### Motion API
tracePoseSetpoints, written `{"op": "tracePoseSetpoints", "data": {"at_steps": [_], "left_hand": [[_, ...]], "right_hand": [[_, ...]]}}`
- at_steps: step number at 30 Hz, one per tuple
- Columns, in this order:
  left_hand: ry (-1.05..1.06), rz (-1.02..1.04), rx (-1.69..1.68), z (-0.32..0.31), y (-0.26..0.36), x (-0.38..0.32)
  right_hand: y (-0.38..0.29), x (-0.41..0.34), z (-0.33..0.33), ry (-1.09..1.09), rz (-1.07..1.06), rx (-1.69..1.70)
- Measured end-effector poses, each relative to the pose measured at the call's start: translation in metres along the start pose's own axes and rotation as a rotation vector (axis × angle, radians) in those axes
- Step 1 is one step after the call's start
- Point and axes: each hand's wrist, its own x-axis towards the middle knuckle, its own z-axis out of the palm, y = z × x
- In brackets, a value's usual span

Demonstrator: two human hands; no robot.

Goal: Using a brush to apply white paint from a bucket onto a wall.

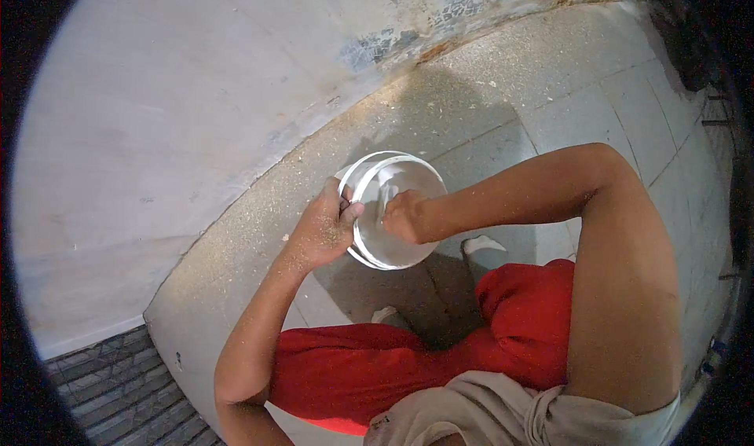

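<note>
Between my knees is a round white bucket [397,251] with a bright rim and a pale grey inside. My left hand [330,225], dusted with pale specks, grips its left rim, the thumb over the edge. A second white hoop, perhaps the bucket's handle, runs just outside the rim near those fingers. My right hand [406,216] reaches into the bucket from the right with its fingers curled. A pale, narrow strip [386,192] shows beside the fist. Whether the right fingers grip it is unclear, and the bottom of the bucket is partly hidden.
A pale wall [177,110] with flaking, stained patches rises beyond the bucket. Light crumbs lie scattered on the tiled floor [595,116] along its foot. Dark slatted material [129,387] lies at lower left. My red-clothed legs [353,369] flank the near side of the bucket.
</note>
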Motion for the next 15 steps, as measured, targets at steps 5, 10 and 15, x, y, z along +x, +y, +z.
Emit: {"op": "tracePoseSetpoints", "data": {"at_steps": [5,10,15], "left_hand": [[-0.001,-0.014,-0.009,0.001,-0.003,0.002],[-0.014,-0.001,-0.073,0.003,-0.015,0.004],[0.025,0.054,-0.022,0.001,-0.009,0.002]], "right_hand": [[0.003,-0.003,-0.016,0.033,0.062,0.149],[0.001,0.001,-0.042,0.186,0.117,0.139],[0.007,0.003,-0.022,0.141,0.211,0.099]]}}
